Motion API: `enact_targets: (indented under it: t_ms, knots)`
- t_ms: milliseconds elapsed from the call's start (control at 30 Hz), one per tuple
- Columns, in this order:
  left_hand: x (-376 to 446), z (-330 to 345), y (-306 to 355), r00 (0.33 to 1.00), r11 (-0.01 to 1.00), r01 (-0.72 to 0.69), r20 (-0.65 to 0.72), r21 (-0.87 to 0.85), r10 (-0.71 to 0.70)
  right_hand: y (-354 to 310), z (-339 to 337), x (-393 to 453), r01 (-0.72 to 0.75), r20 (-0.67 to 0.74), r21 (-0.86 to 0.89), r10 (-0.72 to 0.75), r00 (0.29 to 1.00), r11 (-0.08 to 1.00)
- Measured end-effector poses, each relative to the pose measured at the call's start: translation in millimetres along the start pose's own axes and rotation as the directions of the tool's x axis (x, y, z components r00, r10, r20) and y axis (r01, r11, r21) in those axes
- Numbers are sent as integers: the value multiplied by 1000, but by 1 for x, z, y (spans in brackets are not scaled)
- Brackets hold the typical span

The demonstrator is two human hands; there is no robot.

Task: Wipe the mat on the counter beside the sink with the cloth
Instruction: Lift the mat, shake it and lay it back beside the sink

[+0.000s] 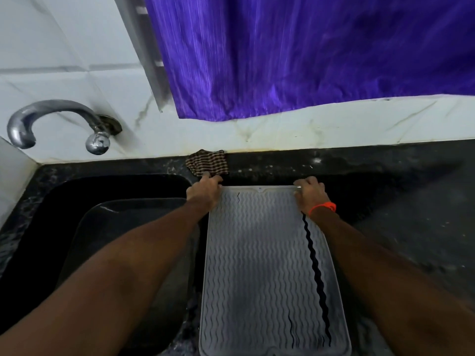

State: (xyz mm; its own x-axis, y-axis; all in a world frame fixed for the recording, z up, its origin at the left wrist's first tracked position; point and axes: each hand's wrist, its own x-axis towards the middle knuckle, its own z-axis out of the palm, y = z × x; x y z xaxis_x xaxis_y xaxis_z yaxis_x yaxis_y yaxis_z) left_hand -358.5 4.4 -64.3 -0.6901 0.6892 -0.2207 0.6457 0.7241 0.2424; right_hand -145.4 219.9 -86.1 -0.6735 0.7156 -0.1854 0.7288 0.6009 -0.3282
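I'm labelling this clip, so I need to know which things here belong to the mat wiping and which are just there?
Job: mat, cloth, left hand, right hand.
Just there: sink, tray in it, tap, curtain, counter.

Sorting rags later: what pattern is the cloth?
Brown-and-tan checked cloth, seen in the head view.

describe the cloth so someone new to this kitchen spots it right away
Follow the black counter to the tiled wall, just right of the sink. The cloth lies there past the grey mat, at the left hand fingertips: the only brown-and-cream checked thing.
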Motion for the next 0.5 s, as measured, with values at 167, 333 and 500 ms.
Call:
enact_targets:
  t_ms: [167,333,500]
  knots:
    - [12,9,-1,997,1000,5,-73,27,-3,-2,-8,24,-13,-5,62,13,1000,998]
    - [24,7,-8,999,999,18,-46,-27,-19,-11,-11,42,-14,-13,77,15,1000,997]
    - [23,15,-12,996,991,-84,-21,-107,82,-10,-13,41,-31,-17,79,33,999,996]
